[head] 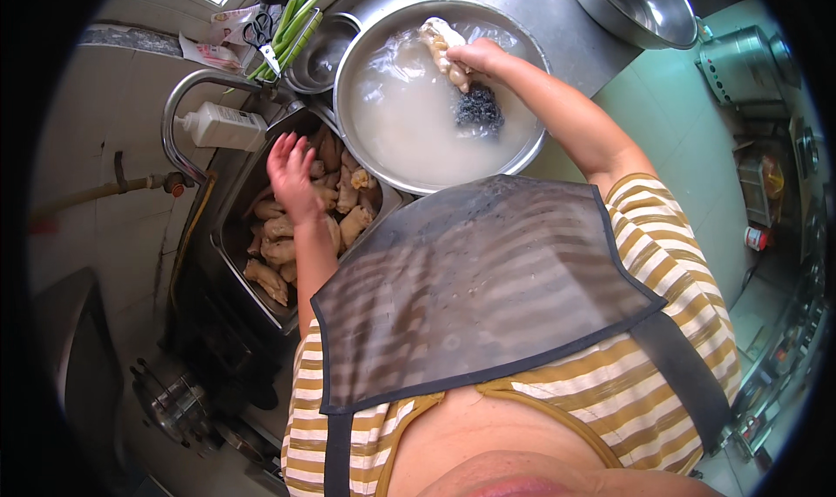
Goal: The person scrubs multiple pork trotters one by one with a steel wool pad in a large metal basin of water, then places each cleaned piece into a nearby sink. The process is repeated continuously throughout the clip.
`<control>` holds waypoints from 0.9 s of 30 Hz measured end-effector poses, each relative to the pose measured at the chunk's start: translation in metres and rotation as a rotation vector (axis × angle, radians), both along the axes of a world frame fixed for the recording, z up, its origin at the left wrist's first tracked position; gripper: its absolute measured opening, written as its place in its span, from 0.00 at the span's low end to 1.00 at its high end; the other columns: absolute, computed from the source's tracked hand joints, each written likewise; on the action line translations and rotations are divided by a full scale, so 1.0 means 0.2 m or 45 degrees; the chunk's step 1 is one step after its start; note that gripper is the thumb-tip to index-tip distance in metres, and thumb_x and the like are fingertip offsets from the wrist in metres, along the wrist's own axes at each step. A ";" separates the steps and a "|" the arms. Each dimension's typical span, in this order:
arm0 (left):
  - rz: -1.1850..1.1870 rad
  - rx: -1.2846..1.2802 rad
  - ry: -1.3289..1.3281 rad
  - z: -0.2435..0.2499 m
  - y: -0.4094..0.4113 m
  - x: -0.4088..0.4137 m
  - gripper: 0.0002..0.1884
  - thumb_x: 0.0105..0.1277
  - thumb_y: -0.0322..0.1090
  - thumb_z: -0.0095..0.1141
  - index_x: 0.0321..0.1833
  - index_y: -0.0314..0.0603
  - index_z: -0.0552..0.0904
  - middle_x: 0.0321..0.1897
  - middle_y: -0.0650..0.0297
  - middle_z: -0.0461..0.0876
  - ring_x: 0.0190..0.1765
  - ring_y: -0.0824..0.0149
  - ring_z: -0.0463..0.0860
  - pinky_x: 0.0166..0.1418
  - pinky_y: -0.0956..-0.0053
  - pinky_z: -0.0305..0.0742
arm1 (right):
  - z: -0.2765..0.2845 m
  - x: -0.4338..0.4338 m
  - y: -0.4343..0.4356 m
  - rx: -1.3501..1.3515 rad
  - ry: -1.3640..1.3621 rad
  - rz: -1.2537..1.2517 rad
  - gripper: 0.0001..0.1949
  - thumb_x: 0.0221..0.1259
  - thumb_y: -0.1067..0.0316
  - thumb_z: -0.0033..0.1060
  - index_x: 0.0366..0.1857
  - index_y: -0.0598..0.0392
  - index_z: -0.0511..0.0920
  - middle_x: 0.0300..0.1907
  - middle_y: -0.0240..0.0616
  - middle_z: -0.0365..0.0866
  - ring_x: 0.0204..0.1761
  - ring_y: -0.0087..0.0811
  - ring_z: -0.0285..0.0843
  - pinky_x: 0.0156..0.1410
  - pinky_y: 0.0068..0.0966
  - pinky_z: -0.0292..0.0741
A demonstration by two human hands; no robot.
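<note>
In my right hand (480,56) is a pale pig's trotter (444,46), gripped over a wide metal basin (346,137) of cloudy water. Just below the trotter, a dark wire scouring pad (480,110) sits partly in the water. My left hand (292,180) is raised over the sink (225,242) with its fingers spread and nothing in them. Several more pig's trotters (279,251) lie heaped in that sink, and my left forearm hides some of them.
A curved faucet (173,121) and a white pump bottle (225,126) stand left of the sink. Behind are scissors (261,36), green onions (294,23) and a smaller metal bowl (326,49). Another steel bowl (633,7) rests on the metal counter (555,33) at right.
</note>
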State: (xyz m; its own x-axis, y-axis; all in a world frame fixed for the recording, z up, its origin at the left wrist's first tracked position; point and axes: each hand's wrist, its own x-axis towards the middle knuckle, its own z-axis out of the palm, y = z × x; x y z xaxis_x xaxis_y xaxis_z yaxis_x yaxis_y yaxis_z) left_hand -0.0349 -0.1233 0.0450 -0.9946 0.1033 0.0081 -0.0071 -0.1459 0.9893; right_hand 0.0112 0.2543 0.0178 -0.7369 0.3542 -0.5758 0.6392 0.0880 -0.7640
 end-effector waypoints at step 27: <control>-0.726 -0.132 -0.545 -0.40 0.84 0.18 0.33 0.64 0.36 0.60 0.71 0.55 0.60 0.50 0.60 0.78 0.43 0.65 0.82 0.33 0.60 0.80 | -0.11 0.35 -0.17 1.040 0.002 0.635 0.28 0.58 0.58 0.60 0.66 0.34 0.67 0.69 0.45 0.62 0.65 0.54 0.67 0.68 0.47 0.68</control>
State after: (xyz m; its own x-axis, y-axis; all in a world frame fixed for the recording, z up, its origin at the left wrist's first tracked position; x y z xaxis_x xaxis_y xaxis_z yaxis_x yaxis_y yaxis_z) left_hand 0.0013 0.0442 -0.0356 -0.6997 0.5863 -0.4082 -0.4440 0.0907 0.8914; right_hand 0.0804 0.2213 -0.0036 -0.9122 0.2908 -0.2888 0.3828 0.8561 -0.3471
